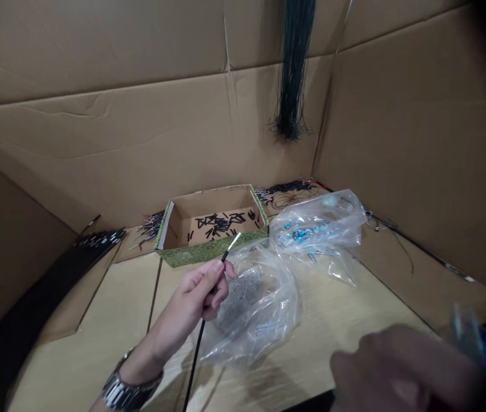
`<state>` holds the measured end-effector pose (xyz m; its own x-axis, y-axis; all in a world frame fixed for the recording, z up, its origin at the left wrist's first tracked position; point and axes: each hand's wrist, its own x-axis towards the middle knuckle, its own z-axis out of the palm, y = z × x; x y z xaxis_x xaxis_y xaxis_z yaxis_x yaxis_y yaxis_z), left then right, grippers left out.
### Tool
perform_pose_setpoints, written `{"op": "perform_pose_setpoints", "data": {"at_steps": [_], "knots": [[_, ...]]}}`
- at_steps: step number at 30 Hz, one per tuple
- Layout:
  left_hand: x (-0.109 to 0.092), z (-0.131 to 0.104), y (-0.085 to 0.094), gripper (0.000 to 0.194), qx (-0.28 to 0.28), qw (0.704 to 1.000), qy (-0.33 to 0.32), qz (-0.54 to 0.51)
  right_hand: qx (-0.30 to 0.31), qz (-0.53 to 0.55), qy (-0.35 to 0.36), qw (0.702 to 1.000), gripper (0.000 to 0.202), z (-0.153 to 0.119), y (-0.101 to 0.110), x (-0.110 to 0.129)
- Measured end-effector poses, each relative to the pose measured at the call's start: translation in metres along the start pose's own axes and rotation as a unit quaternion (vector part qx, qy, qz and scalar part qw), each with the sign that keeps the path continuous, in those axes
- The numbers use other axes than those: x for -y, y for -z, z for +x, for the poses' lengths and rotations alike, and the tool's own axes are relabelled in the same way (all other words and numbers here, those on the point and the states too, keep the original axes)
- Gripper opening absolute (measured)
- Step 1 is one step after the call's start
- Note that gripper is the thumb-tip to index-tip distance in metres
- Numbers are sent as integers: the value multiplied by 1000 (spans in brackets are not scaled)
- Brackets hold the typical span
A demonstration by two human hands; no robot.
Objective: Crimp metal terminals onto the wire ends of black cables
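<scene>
Pinched between thumb and fingers of my left hand (208, 286) is a thin black cable (196, 355). Its white or silvery tip (234, 240) points up and to the right, and its length hangs down past the lower edge. My right hand (401, 366) is low on the right, smeared by motion, so its fingers cannot be made out. Close beside it is a blurred, glassy thing (466, 329) with a blue glow. A clear plastic bag (277, 309) with many small silvery pieces lies just behind and right of my left hand.
Behind is a green-edged cardboard box (208, 252) holding short black pieces. Another clear bag (337, 220) holds blue pieces. Black cables (54, 297) lie in a bundle at left. A dark strand bundle (294, 68) hangs before the cardboard wall (140, 131).
</scene>
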<state>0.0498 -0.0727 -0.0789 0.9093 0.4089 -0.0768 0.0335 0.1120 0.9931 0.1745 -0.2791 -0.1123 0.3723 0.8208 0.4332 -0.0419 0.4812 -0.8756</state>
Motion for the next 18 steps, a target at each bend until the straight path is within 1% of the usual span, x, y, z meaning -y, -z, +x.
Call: {"op": "perform_pose_setpoints", "data": {"at_steps": [2, 3, 5, 8, 10, 13, 18], "knots": [[-1, 0, 0, 34, -1, 1000, 0, 16, -98, 8, 14, 995, 28, 26, -4, 7], [-1, 0, 0, 34, 0, 1000, 1, 28, -127, 3, 15, 992, 23, 37, -4, 10], [-3, -1, -1, 35, 3, 998, 0, 55, -157, -50, 2, 986, 15, 54, 0, 12], [-5, -2, -4, 37, 12, 997, 2, 83, -134, -207, -12, 969, 14, 70, 5, 4], [-5, -3, -6, 37, 17, 996, 7, 84, -106, -277, 8, 955, 16, 75, 3, -6], [-3, -4, -7, 38, 24, 997, 18, 72, -92, -308, 54, 945, 17, 80, -7, -18], [-1, -4, -6, 38, 27, 997, 31, 70, -103, -312, 99, 939, 17, 82, -20, -27]]}}
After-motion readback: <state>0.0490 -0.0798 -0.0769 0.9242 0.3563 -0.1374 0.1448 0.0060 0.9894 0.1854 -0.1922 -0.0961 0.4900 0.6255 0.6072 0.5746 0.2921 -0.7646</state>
